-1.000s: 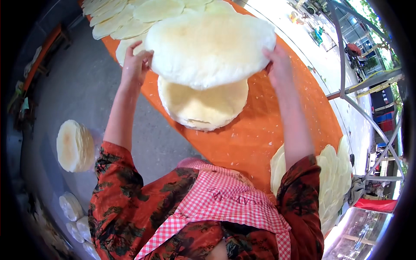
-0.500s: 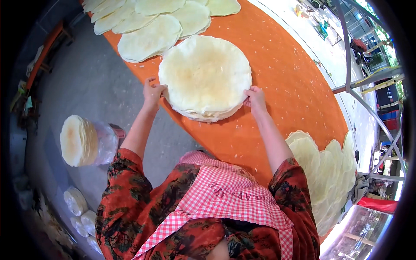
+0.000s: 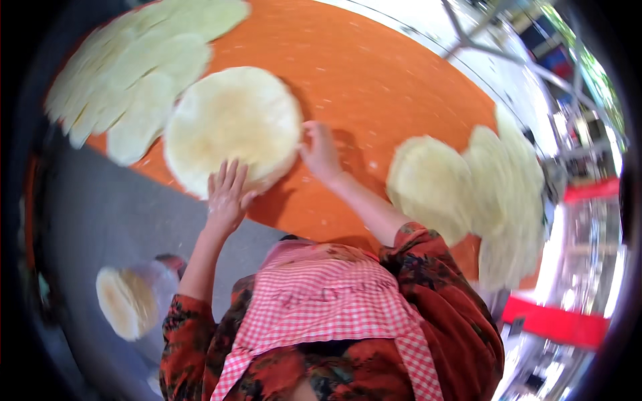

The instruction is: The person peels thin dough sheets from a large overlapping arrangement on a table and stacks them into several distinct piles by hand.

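Observation:
A thick round stack of pale flatbreads with light brown patches lies on the orange tabletop. My left hand rests on the stack's near edge, its fingers stretched out over the top sheet. Just off the right side of the stack is my right hand, fingers partly bent and slightly blurred, with nothing seen in them. Overlapping thin flatbreads fan out along the table on the left, touching or close to the stack. Another fanned group of flatbreads covers the right end.
On the grey floor at lower left stands a second flatbread stack in clear plastic. Pale crumbs dot the orange surface. Metal frame poles and a red strip are beyond the table's right side.
The view has swung to the right. My left hand has gone from gripping the stack's left side to lying flat on its near edge. My right hand has come off the rim.

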Action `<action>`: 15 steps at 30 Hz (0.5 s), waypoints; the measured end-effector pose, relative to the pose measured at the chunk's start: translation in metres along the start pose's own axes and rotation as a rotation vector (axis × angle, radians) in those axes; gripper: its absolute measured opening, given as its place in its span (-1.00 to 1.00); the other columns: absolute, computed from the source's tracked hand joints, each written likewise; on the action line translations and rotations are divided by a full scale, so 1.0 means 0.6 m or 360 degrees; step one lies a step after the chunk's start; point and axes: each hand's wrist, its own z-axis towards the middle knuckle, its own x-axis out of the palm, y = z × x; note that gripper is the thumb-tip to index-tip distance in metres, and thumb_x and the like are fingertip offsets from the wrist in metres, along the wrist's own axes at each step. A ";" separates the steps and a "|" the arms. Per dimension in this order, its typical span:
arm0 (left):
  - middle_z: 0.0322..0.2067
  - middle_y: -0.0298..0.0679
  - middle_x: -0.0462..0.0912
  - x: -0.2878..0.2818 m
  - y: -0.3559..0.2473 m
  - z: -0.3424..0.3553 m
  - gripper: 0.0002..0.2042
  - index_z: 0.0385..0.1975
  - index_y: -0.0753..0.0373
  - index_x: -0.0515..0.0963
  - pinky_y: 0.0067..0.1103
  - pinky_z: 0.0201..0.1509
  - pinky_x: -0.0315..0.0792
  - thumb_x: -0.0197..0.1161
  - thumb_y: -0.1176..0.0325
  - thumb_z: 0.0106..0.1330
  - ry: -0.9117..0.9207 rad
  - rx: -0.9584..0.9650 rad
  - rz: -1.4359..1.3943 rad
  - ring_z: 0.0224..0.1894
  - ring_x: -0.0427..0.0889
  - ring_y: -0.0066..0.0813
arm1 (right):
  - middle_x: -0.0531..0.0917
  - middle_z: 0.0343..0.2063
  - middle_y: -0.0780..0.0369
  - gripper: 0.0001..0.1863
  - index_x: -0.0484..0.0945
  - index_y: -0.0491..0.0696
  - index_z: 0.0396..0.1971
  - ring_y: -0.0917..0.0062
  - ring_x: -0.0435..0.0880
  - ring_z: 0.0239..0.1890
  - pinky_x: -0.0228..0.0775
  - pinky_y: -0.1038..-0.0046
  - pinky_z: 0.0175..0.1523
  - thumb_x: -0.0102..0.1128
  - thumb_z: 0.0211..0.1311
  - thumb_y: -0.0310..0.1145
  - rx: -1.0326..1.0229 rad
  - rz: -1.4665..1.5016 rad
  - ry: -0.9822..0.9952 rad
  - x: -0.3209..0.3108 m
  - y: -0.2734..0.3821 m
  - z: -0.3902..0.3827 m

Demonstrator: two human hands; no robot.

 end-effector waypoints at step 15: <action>-0.23 -0.20 0.60 0.118 -0.335 0.038 -0.77 -0.04 0.37 0.44 -0.60 -0.07 0.49 0.10 0.44 0.37 0.0819 -0.0065 -0.2424 -0.17 0.59 -0.50 | 0.38 0.15 0.10 -0.42 0.42 -0.11 0.02 0.17 0.32 0.20 0.23 0.14 0.17 0.21 -0.01 -0.14 0.0639 -0.1217 0.0236 -0.426 -0.168 -0.436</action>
